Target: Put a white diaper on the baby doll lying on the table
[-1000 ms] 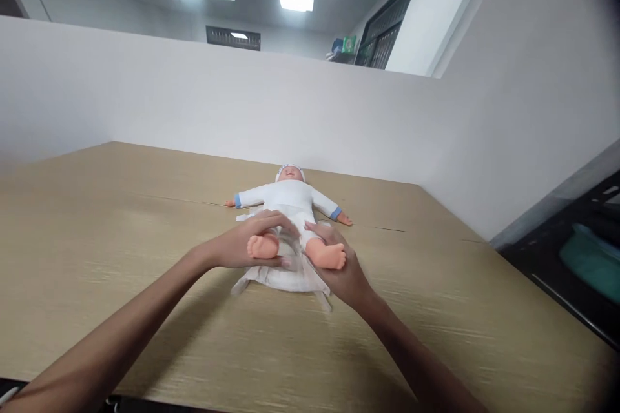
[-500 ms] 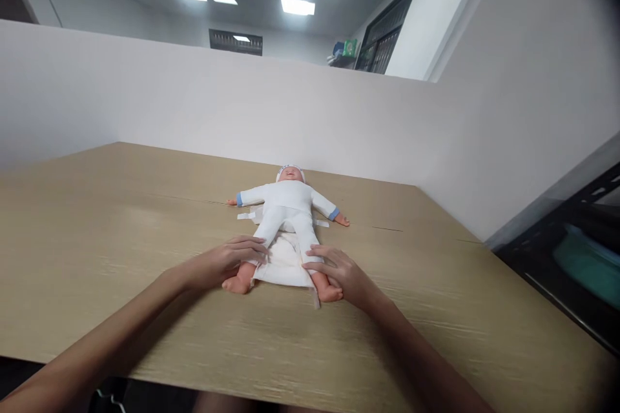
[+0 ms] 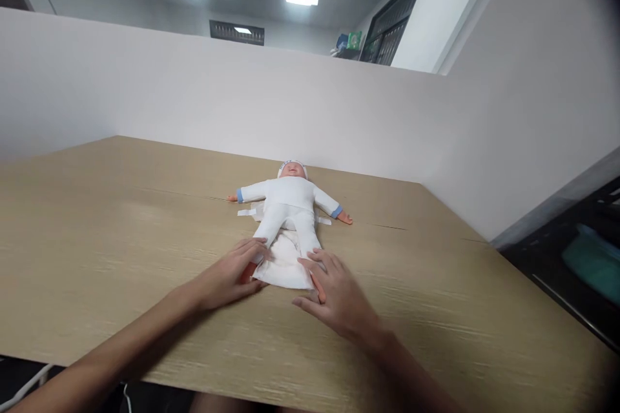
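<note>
A baby doll (image 3: 291,192) in a white suit with blue cuffs lies on its back, feet towards me. Beneath its hips and between its legs is an unfolded white diaper (image 3: 285,270), its side tabs (image 3: 247,212) spread out by the waist. My left hand (image 3: 238,272) rests over the doll's lower leg at the diaper's left edge, thumb apart from the fingers. Across the other lower leg lies my right hand (image 3: 334,289), fingertips at the diaper's right edge and thumb stretched towards its front corner. Both feet are mostly covered by my hands.
The doll lies on a wood-toned table (image 3: 159,219) with a white partition (image 3: 217,97) behind it. To the right, beyond the table's edge, stands a dark rack with a green item (image 3: 593,264). Cables (image 3: 31,387) hang below the front edge at left.
Both hands have shifted towards the doll's feet, now covering them more. My right thumb has swung out towards the diaper's front edge. The view has tilted slightly.
</note>
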A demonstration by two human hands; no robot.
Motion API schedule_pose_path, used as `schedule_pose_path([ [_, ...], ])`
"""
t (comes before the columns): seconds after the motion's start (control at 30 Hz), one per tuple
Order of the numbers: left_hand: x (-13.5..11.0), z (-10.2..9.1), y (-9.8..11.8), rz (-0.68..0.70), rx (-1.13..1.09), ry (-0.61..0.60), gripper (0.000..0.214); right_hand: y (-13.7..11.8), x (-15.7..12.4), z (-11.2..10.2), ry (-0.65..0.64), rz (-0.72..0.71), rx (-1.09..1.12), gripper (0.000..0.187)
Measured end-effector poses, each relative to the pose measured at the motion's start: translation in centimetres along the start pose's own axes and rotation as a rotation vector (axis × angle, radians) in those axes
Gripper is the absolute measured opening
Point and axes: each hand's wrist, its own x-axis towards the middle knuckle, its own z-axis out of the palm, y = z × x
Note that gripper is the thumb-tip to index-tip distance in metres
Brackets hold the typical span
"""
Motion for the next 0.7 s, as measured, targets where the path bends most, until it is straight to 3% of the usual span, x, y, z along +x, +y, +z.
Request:
schedule_pose_path([
  [0.13, -0.6, 2.0, 0.3, 0.014, 0.038, 0.076, 0.024, -2.3, -0.6, 2.0, 0.045, 0.081, -0.129, 0.043],
  [0.47, -4.1, 1.8, 4.6, -0.106, -0.046, 0.100, 0.012, -5.0, -4.0, 0.8, 0.088, 0.113, -0.001, 0.054],
  [0.57, -3.2, 0.8, 4.8, -0.149, -0.056, 0.136, 0.014, -5.1, -3.3, 0.3, 0.113, 0.142, 0.057, 0.044],
  [0.7, -0.1, -0.7, 4.0, -0.162, -0.073, 0.235, 0.025, -3.8, -0.3, -0.4, 0.174, 0.186, 0.098, 0.027],
])
